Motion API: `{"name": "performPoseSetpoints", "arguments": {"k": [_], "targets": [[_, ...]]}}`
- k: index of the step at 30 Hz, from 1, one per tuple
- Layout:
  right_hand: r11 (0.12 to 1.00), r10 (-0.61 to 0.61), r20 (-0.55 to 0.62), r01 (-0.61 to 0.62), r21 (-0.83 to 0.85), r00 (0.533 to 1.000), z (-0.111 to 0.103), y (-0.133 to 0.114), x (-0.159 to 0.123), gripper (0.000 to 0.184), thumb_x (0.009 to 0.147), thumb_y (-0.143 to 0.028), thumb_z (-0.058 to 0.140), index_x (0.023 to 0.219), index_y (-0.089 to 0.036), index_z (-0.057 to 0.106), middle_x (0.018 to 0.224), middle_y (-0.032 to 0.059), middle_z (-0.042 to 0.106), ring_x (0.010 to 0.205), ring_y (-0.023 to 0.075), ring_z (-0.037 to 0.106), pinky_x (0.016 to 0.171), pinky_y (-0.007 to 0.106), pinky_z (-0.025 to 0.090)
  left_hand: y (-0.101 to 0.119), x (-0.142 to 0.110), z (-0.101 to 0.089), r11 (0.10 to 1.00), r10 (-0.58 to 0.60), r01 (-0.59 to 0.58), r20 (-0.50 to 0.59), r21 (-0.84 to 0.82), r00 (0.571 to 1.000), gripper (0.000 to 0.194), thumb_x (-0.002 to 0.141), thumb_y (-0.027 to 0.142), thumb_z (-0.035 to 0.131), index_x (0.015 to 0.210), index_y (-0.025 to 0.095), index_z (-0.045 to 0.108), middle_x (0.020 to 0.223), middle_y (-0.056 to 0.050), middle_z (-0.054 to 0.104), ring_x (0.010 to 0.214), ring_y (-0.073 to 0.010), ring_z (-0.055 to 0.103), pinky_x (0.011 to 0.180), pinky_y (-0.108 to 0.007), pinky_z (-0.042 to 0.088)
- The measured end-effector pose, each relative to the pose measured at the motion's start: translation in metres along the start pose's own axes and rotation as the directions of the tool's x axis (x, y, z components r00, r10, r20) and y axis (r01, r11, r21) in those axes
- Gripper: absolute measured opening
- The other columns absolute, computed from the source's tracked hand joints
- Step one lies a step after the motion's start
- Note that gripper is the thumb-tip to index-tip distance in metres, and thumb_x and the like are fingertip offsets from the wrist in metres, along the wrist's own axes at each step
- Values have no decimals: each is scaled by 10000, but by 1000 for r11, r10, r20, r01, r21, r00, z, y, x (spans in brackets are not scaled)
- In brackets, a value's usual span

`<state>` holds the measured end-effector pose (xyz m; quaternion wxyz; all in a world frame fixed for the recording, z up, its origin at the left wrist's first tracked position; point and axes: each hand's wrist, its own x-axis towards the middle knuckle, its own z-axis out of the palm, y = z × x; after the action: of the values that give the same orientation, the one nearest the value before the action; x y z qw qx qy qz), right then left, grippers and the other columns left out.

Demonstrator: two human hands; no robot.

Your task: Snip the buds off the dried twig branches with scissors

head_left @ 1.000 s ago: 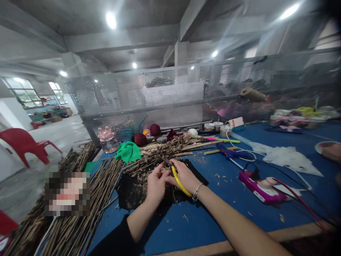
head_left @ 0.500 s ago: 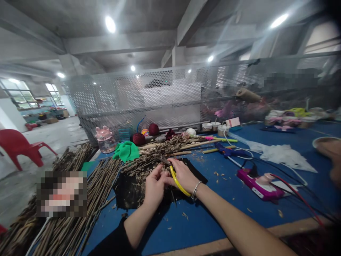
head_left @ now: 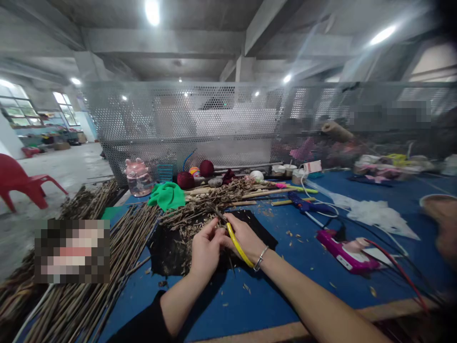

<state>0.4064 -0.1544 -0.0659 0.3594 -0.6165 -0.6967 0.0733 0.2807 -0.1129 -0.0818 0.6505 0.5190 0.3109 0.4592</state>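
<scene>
My right hand (head_left: 243, 233) is closed around scissors with a yellow handle (head_left: 240, 247). Their dark blades point away from me, over a heap of dried plant bits. Pressed up against it, my left hand (head_left: 206, 252) is closed in a pinch on a thin dried stem (head_left: 233, 265), whose end pokes out below the hands. The upper part of that stem is hidden by the fingers. Under both hands lies a black cloth (head_left: 166, 252) strewn with brown scraps. Just beyond, dried stalks with curled leaves (head_left: 214, 202) are piled up.
Long bare stalks (head_left: 121, 247) lie left, beside a green cloth (head_left: 167, 196) and a pink-lidded bottle (head_left: 138, 178). Right are a blue glue gun (head_left: 310, 205), a purple power strip (head_left: 346, 252) with cables, and a white plastic bag (head_left: 382, 216). A perforated metal screen (head_left: 143, 119) stands behind.
The view has shifted slightly, so objects at the left sit a little further left and higher. Both hands keep nearly the same grip at the same spot on the cloth.
</scene>
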Motion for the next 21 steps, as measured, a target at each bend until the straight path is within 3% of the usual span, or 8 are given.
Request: {"name": "performPoseSetpoints", "arguments": {"k": [7, 10, 14, 17, 21], "targets": [[998, 52, 30, -51, -39, 998, -1, 0, -3, 400, 790, -540, 501, 977, -185, 507, 615, -9, 549, 523, 135, 497, 502, 216, 327, -6, 2, -4, 999, 26, -26, -1, 34, 1000, 506, 681, 315, 649, 1151, 139, 588, 698, -6, 618, 547, -78, 488, 515, -187, 404], [995, 55, 32, -52, -83, 998, -2, 0, -4, 432, 774, -536, 524, 1029, -190, 489, 737, 23, 594, 626, 160, 556, 560, 234, 376, -4, 2, -4, 997, 62, -61, -6, 42, 998, 464, 688, 298, 646, 1126, 151, 606, 743, -17, 640, 612, -97, 535, 578, -197, 440], [992, 10, 22, -7, -122, 1000, -1, 2, -4, 613, 710, -549, 587, 1163, -167, 428, 1047, 113, 558, 924, 228, 553, 764, 330, 430, 1, 0, -3, 997, 76, -77, 33, 29, 997, 416, 702, 290, 633, 1094, 152, 620, 705, -9, 633, 632, -112, 553, 630, -215, 465], [992, -39, 6, 39, -120, 999, 1, 5, -3, 682, 691, -545, 610, 1202, -142, 405, 1089, 145, 528, 998, 253, 512, 843, 382, 410, 4, -1, -2, 995, 89, -91, 45, 35, 995, 375, 707, 289, 627, 1052, 143, 638, 718, -16, 635, 628, -115, 553, 620, -216, 466], [995, -32, 3, 32, -99, 999, 1, 5, -2, 650, 685, -558, 610, 1157, -145, 441, 1035, 129, 549, 956, 244, 523, 816, 363, 420, 6, -3, -2, 990, 115, -118, 45, 74, 992, 320, 699, 287, 632, 987, 153, 669, 837, -33, 666, 669, -126, 572, 650, -228, 474]]}}
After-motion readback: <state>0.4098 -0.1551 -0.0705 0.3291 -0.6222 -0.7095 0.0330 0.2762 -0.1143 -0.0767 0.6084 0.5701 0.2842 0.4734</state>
